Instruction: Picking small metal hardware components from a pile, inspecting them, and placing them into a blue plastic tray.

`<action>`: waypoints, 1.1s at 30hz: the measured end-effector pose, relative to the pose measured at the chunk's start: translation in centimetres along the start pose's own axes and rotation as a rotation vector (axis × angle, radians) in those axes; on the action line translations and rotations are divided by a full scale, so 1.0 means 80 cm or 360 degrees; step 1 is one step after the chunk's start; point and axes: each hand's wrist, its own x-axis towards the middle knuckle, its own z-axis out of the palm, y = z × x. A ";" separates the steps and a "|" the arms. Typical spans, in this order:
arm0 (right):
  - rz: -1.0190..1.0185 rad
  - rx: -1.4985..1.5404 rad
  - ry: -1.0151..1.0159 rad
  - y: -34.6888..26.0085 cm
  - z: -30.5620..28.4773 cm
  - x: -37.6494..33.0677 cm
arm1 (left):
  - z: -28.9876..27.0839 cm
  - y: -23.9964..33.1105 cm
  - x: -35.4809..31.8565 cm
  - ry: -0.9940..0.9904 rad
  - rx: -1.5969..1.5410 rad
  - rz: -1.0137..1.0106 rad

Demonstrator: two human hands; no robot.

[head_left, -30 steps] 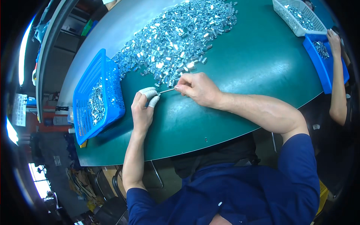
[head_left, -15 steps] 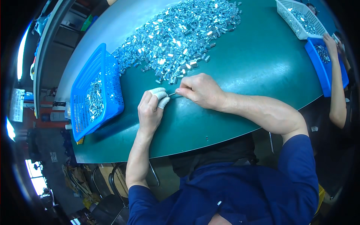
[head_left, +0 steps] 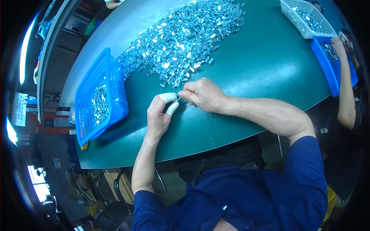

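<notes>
My left hand (head_left: 160, 115), with white covers on its thumb and fingertips, is closed in a pinch at the middle of the green table (head_left: 266, 77). A small metal piece sits at those fingertips, mostly hidden. My right hand (head_left: 206, 95) is closed too, its thumb and forefinger pinching a thin metal rod (head_left: 178, 99) whose end reaches the left fingertips. Just beyond both hands spreads a big heap of small shiny metal pieces (head_left: 181, 42).
On the left stands a blue perforated basket (head_left: 121, 101) holding similar pieces. At the far right are a white basket (head_left: 327, 30) and a blue bin (head_left: 334, 82), with another person's hand (head_left: 339, 48) at the bin. A chair (head_left: 110, 208) stands below the table's left edge.
My right fingers have come closer to the left fingertips, so less of the rod shows between them. My left hand has shifted slightly right. Another person's arm has appeared at the top left.
</notes>
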 end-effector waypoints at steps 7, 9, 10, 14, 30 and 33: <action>-0.0273 0.0053 0.0057 0.008 0.006 0.001 | -0.001 -0.009 -0.007 0.0042 -0.0050 -0.0022; -0.0413 -0.0073 0.0086 0.013 0.007 0.001 | -0.002 -0.005 -0.007 0.0009 -0.0026 -0.0018; -0.0439 -0.0172 0.0098 0.012 0.009 0.000 | -0.003 -0.004 -0.008 -0.0025 -0.0002 -0.0020; -0.0338 -0.0290 0.0090 0.009 0.010 -0.002 | -0.001 0.001 -0.006 -0.0020 0.0090 0.0046; -0.0031 0.0155 0.0186 0.016 -0.002 0.008 | -0.116 0.010 0.003 0.0212 0.0796 0.0221; -0.0036 0.0210 0.0218 0.013 0.001 0.012 | -0.198 -0.017 0.020 0.0482 0.1328 0.0097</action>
